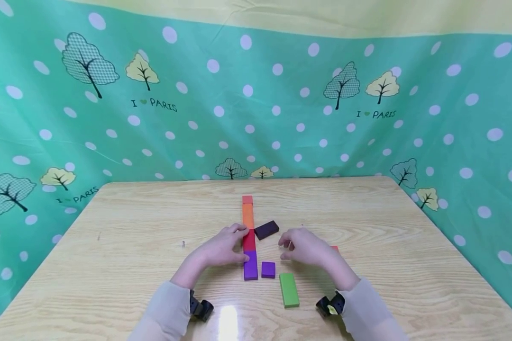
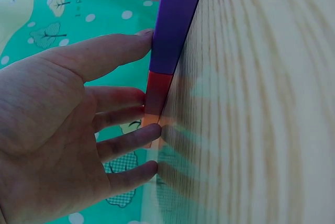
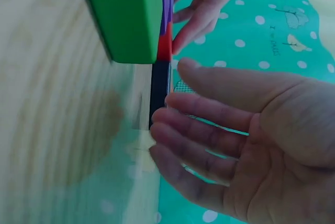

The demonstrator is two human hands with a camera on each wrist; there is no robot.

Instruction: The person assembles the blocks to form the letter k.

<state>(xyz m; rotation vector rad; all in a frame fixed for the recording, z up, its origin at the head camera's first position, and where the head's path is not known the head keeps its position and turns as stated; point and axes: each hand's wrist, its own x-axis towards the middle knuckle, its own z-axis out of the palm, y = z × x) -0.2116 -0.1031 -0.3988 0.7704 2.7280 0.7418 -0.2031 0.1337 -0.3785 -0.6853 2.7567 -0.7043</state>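
Observation:
A straight row of blocks runs away from me on the table: a long purple block, then a red block, an orange block and a light red one at the far end. My left hand is along the row's left side. Its thumb touches the purple block and its index finger rests at the red block, the fingers spread. Across from it, my right hand hovers low with loosely bent fingers and holds nothing. Close to its fingertips lies a black block.
Right of the row sits a small purple block, with a green block nearer me. Part of a reddish block shows from behind my right forearm. A polka-dot cloth hangs behind the wooden table.

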